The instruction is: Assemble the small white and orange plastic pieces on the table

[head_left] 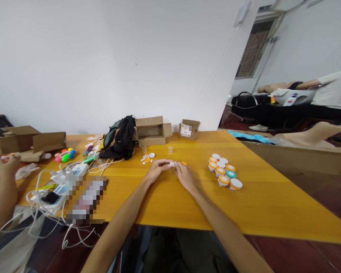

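In front of me, above the middle of the table, my left hand [158, 169] and my right hand [184, 175] meet with their fingertips closed on a small white piece with dark spots [172, 164]. Its kind is too small to make out. An orange ring-like part [184, 163] shows just behind my right hand. Beyond my left hand lies a small group of loose white and orange parts [148, 157]. Two small clear cups [170, 150] stand farther back. To the right of my right hand, several clear cups with orange, white and teal lids [223, 170] are grouped.
Cardboard boxes [150, 131] and a black bag [121, 138] line the wall side. On the left are tangled white cables, a power strip [79, 169], a coloured ball toy [65, 155] and another person's hand [7, 165]. Another person sits far right, past the table edge.
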`<state>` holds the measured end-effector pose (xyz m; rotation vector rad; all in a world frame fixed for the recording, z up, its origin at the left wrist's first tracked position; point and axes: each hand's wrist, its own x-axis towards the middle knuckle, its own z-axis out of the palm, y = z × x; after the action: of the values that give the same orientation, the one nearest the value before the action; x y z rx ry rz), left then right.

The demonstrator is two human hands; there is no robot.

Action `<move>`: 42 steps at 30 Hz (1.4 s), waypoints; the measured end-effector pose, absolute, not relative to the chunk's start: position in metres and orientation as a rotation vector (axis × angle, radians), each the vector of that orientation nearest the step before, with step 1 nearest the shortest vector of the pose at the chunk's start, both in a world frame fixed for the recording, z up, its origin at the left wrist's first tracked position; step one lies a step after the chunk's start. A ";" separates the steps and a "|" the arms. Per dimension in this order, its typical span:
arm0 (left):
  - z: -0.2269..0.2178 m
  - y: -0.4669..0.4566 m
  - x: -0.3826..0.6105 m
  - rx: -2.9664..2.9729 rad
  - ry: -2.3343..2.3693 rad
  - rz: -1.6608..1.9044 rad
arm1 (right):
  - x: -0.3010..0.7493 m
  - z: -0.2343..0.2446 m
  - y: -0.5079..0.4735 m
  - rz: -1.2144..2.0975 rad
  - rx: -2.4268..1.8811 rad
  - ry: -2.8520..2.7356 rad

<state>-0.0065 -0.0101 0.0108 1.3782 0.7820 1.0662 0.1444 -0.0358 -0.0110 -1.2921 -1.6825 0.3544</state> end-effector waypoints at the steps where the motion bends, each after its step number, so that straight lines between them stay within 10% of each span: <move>1: 0.010 -0.010 -0.006 1.384 0.780 1.060 | 0.144 -0.011 -0.036 0.370 -1.287 -1.678; 42: 0.011 -0.009 -0.007 1.328 0.710 1.021 | 0.145 -0.010 -0.035 0.713 -1.177 -1.597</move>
<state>-0.0067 -0.0089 0.0114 1.3279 0.7096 1.0208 0.1453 -0.0346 -0.0096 -1.1774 -1.5969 0.7129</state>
